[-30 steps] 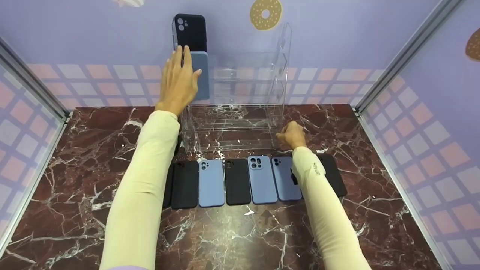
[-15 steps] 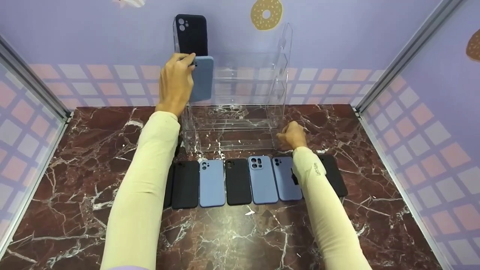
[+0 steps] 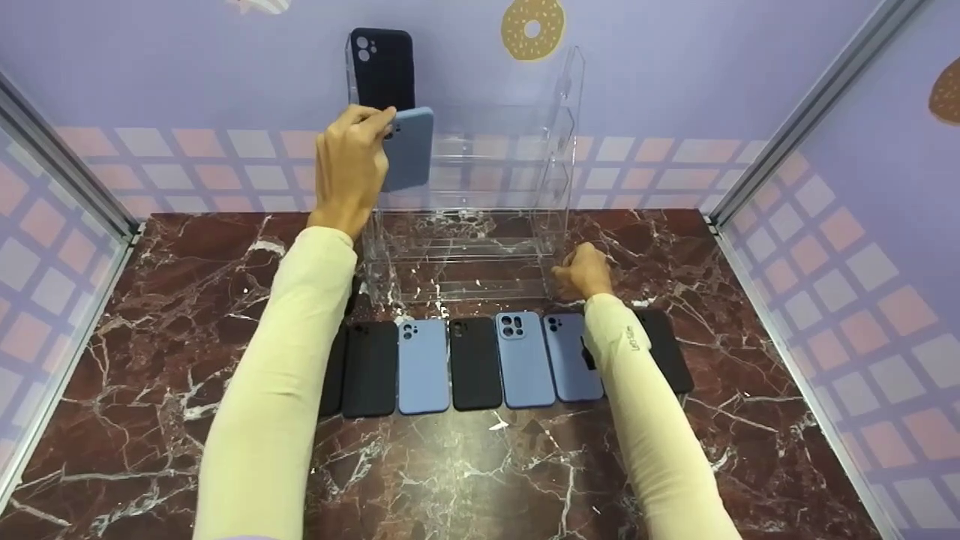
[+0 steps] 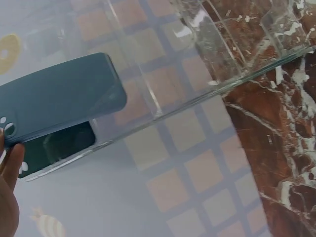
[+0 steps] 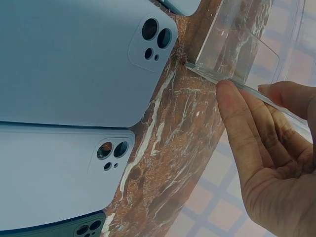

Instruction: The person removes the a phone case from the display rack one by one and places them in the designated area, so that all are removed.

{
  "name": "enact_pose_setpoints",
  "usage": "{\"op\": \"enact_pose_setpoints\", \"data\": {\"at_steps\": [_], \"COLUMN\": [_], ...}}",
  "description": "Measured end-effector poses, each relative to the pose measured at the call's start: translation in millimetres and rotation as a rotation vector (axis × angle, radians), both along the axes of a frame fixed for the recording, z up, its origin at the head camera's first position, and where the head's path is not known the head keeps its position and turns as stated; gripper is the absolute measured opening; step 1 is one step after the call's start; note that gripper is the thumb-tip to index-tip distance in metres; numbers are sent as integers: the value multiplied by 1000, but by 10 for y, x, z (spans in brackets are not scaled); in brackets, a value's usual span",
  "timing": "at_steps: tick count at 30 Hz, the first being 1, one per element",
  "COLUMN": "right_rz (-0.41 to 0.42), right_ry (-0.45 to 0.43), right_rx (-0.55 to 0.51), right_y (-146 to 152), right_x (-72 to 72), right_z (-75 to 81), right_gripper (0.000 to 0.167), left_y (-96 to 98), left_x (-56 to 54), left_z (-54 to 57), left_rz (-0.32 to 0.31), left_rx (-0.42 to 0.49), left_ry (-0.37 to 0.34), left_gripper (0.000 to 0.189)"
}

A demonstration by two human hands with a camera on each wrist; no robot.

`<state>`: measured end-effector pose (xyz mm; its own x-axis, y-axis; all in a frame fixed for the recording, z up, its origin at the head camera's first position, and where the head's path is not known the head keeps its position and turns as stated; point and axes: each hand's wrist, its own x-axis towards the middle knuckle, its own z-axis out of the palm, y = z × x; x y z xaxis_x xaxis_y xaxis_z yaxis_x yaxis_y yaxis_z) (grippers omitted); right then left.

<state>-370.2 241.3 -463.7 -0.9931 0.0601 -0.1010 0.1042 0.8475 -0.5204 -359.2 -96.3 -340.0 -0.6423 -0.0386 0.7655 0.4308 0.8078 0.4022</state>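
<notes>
My left hand [image 3: 349, 161] pinches a blue phone case [image 3: 411, 150] by its upper corner at the camera-hole end, tilted in front of the upper left tiers of a clear acrylic display stand [image 3: 564, 127]. Behind it a black phone case [image 3: 384, 67] leans upright on the top tier. In the left wrist view the blue case [image 4: 64, 96] overlaps the black case [image 4: 59, 143], and only part of the hand shows. My right hand [image 3: 586, 271] grips the stand's lower right side, with thumb and fingers on either side of the panel edge [image 5: 210, 76] in the right wrist view.
Before the stand, a row of phone cases lies on the marbled table [image 3: 465, 480], including a black case [image 3: 370, 367], a light blue case [image 3: 424, 367] and a darker blue case [image 3: 574, 367]. My sleeves cover both ends. Patterned walls [image 3: 847, 247] enclose the sides and back.
My left hand goes from flat fingers over the blue case to pinching its corner. The case has shifted slightly right, tilted, and its lower end has risen. The right hand stays put.
</notes>
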Motion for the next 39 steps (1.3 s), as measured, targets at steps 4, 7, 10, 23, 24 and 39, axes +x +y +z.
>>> {"op": "enact_pose_setpoints", "data": {"at_steps": [4,7,10,23,24,39], "right_rz": [5,6,8,-7,-6,-5], "right_ry": [7,-4,-16,-41,-40,-33], "right_rx": [3,8,2,-10,-8,10], "right_y": [-9,1,21,91,97,149], "right_x": [-9,-20,-33,-70,-74,-59], "right_z": [-2,3,6,26,30,23], "right_gripper": [22,22,22,19,19,20], "left_y": [-9,-32,-78,-711,-778,-1440], "left_x": [123,243,374,851,880,1201], "left_z": [52,100,134,-41,-86,-867], "left_rz": [-43,-58,-66,41,55,131], "left_rx": [-6,10,63,196,172,84], "left_ry": [132,186,203,121,106,-247], "left_gripper": [23,23,24,17,17,24]}}
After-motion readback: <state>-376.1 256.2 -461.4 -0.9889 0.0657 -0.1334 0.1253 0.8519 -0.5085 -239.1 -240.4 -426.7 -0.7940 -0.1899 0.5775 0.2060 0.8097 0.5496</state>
